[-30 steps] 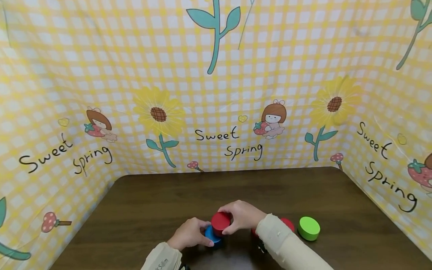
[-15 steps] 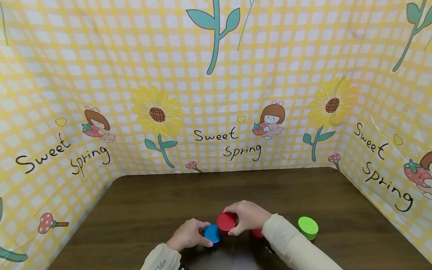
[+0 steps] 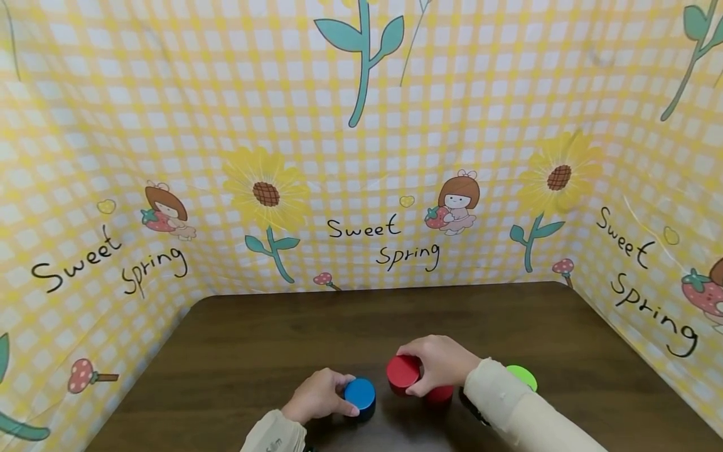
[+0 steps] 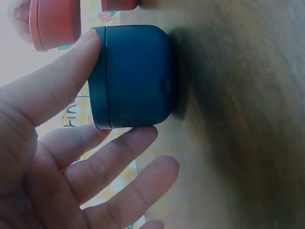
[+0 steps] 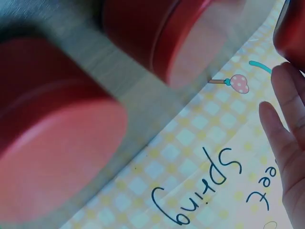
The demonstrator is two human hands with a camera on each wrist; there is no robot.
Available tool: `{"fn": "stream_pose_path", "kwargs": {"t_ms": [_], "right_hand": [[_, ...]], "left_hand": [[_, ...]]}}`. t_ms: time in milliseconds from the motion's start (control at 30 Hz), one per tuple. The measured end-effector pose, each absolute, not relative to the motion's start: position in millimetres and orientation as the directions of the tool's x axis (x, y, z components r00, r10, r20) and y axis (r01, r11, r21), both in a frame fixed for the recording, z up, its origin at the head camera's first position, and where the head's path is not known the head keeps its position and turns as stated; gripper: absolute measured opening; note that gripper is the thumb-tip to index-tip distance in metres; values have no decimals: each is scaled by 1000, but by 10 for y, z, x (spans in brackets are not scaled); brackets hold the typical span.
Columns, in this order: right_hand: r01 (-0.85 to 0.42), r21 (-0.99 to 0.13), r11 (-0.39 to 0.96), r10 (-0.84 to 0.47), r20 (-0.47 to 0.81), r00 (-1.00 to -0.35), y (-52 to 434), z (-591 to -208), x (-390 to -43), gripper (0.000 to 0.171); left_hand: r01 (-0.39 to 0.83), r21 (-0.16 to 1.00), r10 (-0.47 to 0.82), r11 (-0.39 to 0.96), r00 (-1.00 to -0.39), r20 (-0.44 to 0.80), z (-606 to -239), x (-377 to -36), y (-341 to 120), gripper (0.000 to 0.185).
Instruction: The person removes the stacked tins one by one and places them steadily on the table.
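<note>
My left hand (image 3: 317, 395) pinches a blue round lidded tin (image 3: 360, 393) standing on the table; in the left wrist view the thumb lies against the lid and the fingers touch the opposite side. Held in my right hand (image 3: 443, 365) is a red round tin (image 3: 402, 371), lifted off the table to the right of the blue one. Beneath that hand a second red tin (image 3: 439, 395) shows in part. The right wrist view has two other red tins close by, a nearer one (image 5: 57, 129) and a farther one (image 5: 157, 43), both blurred and cut by the frame.
A lime-green round tin (image 3: 523, 376) stands on the right, partly covered by the right sleeve (image 3: 508, 395). The brown wooden table (image 3: 316, 326) ends at a yellow checked cloth (image 3: 361, 157) that hangs along the back and both sides.
My right hand has carried the red tin rightward, from over the blue tin to near the other red tin. The blue tin's top is now uncovered. My left hand stays on it.
</note>
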State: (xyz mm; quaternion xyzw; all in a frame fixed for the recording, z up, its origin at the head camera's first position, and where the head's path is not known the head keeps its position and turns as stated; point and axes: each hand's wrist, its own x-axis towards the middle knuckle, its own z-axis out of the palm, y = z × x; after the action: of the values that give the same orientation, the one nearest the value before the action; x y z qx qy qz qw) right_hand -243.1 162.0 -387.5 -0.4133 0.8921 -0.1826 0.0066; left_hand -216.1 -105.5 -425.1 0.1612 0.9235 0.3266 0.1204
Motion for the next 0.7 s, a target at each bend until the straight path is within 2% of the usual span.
{"fn": "stream_pose_path", "kwargs": {"t_ms": [500,700], "right_hand": [[-692,-328,643,-690,142,-709,1934,-3841,-2372,45],[-694,-330,639,-685,166,-709,2014,-3850,-2385,44]], "left_hand": [[195,650,351,735,-929,-118,-4257,-2084,-1012,56],[161,658,334,736,-931,-146,-4262,-2079,-1064,58]]}}
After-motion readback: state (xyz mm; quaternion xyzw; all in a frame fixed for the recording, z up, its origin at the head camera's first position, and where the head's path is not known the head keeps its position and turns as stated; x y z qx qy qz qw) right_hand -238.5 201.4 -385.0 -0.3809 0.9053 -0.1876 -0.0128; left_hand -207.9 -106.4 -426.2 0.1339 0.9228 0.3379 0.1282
